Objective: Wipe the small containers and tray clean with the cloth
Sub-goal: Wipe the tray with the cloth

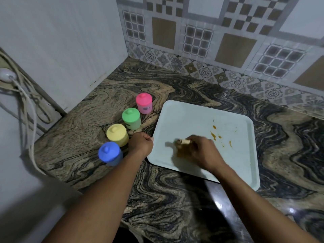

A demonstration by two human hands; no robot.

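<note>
Single head-worn wide-angle view, tilted forward and down
From above the near edge of the counter [163,195] it faces the corner of the tiled wall [206,37], close over the tray [185,116]; both forearms [107,199] enter from the bottom edge

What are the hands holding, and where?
The right hand grips the bunched cloth from above, pressing it on the tray. The left hand holds the tray's left rim.

home kitchen: tiled backsplash [210,41], granite counter [122,88]
</note>
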